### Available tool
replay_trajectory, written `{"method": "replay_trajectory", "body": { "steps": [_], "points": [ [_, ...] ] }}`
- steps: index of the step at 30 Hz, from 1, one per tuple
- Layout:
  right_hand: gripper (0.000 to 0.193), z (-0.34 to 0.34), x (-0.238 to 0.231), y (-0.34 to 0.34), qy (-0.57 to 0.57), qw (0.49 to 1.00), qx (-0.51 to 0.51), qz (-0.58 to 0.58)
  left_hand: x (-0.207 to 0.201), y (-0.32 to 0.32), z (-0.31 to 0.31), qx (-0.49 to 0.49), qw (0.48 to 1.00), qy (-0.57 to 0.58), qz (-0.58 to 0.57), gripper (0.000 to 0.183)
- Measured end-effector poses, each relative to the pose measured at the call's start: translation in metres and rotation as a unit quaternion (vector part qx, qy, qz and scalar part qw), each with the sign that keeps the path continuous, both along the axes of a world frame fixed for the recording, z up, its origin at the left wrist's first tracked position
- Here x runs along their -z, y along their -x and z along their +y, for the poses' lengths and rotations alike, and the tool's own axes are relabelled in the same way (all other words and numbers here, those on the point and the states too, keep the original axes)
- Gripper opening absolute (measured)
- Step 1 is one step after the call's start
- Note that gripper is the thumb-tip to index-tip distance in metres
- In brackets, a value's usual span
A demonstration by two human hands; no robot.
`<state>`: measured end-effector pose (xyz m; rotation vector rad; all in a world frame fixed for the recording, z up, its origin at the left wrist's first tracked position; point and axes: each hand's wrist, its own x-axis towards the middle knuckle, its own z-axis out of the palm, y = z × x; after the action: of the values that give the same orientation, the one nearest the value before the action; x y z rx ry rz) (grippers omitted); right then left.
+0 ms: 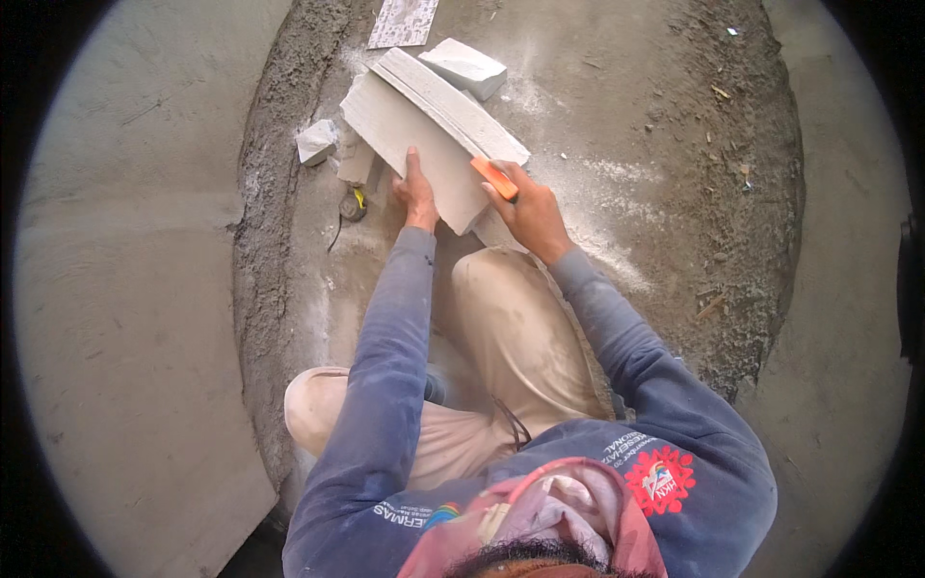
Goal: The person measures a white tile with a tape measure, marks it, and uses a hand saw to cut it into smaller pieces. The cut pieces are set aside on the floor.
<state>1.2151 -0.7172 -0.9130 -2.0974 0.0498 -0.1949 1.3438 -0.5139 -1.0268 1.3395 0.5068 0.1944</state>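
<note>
A pale, lightweight concrete block (pixel 400 125) lies tilted in front of my knees, with a ridged strip (pixel 448 101) along its far right side. My left hand (pixel 419 199) grips the block's near left edge, thumb on top and the other fingers mostly hidden below. In my right hand (pixel 536 220) is a tool with an orange handle (pixel 494 178), held against the block's right end. I cannot make out its blade. Another pale block piece (pixel 356 159) sits partly under the left side of the block.
Beyond the block lie a white offcut (pixel 464 67) and a speckled flat piece (pixel 403 21). A small white chunk (pixel 316 142) and a black and yellow tape measure (pixel 353 204) are on the left. White dust (pixel 617 207) streaks the rough floor. Smooth grey concrete (pixel 135 289) borders the left.
</note>
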Motion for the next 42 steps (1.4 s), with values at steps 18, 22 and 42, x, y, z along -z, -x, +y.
{"method": "replay_trajectory", "body": {
  "steps": [18, 22, 42],
  "points": [
    [0.05, -0.041, 0.009, 0.144, 0.0, 0.994, 0.0, 0.112, 0.001, 0.007, 0.018, 0.027, 0.998, -0.023, 0.045, 0.08],
    [0.045, -0.071, 0.011, 0.174, 0.0, 0.999, -0.002, 0.051, -0.004, 0.012, 0.019, 0.032, 0.997, -0.018, 0.07, 0.081],
    [0.059, -0.057, 0.067, 0.159, 0.021, 0.993, -0.036, 0.113, 0.02, 0.003, 0.022, 0.048, 0.995, -0.04, 0.077, 0.078]
  ]
}}
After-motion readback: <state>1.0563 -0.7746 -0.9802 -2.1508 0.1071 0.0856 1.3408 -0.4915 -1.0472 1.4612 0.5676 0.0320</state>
